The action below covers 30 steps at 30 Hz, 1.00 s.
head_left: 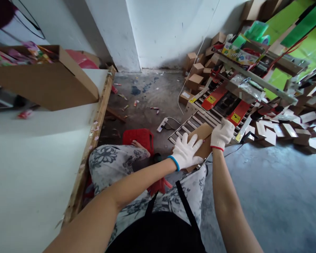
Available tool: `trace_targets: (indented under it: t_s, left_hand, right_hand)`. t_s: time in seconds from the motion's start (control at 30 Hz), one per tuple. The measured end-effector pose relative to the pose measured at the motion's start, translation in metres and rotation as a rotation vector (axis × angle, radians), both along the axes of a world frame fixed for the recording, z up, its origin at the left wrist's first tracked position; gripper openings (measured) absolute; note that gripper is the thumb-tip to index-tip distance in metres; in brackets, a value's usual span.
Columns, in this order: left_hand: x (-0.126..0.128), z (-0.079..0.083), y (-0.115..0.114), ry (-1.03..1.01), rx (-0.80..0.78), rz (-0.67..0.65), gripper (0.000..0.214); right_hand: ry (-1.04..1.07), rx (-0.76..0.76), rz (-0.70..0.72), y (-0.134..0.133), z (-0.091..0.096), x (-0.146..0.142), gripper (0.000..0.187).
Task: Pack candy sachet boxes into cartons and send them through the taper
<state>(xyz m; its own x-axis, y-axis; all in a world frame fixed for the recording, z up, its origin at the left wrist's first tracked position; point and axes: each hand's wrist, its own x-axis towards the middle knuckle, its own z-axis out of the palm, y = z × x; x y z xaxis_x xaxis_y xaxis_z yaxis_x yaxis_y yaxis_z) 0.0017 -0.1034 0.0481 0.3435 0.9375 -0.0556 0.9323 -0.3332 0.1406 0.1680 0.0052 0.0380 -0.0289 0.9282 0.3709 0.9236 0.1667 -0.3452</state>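
A small brown cardboard box (204, 132) lies on the metal rollers of a carton-sealing machine (223, 100), in front of its red plates. My left hand (186, 151), in a white knit glove with a blue cuff, rests on the box with its fingers spread flat. At the box's right side is my right hand (222, 133), gloved in white with a red cuff. Its fingers are curled closed, and whatever they may hold is hidden.
To the left stands a white table (42, 154) with a wooden edge, bearing a large carton (42, 84) of colourful packets. Cardboard boxes (195, 81) pile up behind the machine and to its right. A power strip (162, 124), cables and scattered wrappers lie on the floor.
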Motion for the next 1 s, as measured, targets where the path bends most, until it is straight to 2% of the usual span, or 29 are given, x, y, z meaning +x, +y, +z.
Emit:
trace_targets:
  t_s: [0.07,0.17,0.27,0.37,0.43,0.53,0.67,0.73,0.83,0.9,1.0]
  left_hand:
    - [0.0,-0.002,-0.003,0.01,0.029,0.002,0.082]
    - [-0.01,-0.001,0.009,-0.01,0.007,-0.012,0.077]
    - [-0.026,0.0,0.027,-0.086,-0.132,-0.05,0.068]
    - [-0.034,0.0,0.039,-0.142,-0.244,-0.052,0.062]
    - [-0.034,-0.001,0.042,-0.146,-0.228,-0.032,0.055]
    - [-0.033,-0.007,0.043,-0.228,-0.196,-0.023,0.052]
    - [-0.036,-0.019,0.046,-0.542,-0.219,0.01,0.047]
    - [-0.039,-0.024,0.05,-0.769,-0.273,0.069,0.042]
    - [-0.04,-0.028,0.056,-1.104,-0.358,0.15,0.042]
    - [-0.036,-0.03,0.059,-1.274,-0.338,0.191,0.044]
    - [-0.031,-0.035,0.054,-1.41,-0.196,0.319,0.043]
  right_hand:
    - [0.032,0.041,-0.014,-0.017,-0.005,-0.007,0.045]
    - [0.124,0.079,-0.004,-0.059,-0.032,-0.021,0.054]
    - [0.276,0.069,0.106,-0.104,-0.065,-0.025,0.066]
    - [0.391,-0.023,0.171,-0.124,-0.077,-0.017,0.071]
    - [0.375,-0.077,0.162,-0.12,-0.071,-0.011,0.075]
    - [0.16,-0.08,0.203,-0.105,-0.055,-0.01,0.097]
    - [-0.078,-0.118,0.256,-0.111,-0.032,-0.029,0.11]
    - [-0.182,-0.166,0.295,-0.124,-0.024,-0.045,0.108]
    - [-0.317,-0.21,0.301,-0.13,-0.019,-0.059,0.087]
    - [-0.366,-0.209,0.296,-0.111,-0.019,-0.053,0.076]
    - [-0.378,-0.15,0.288,-0.054,-0.018,-0.022,0.069]
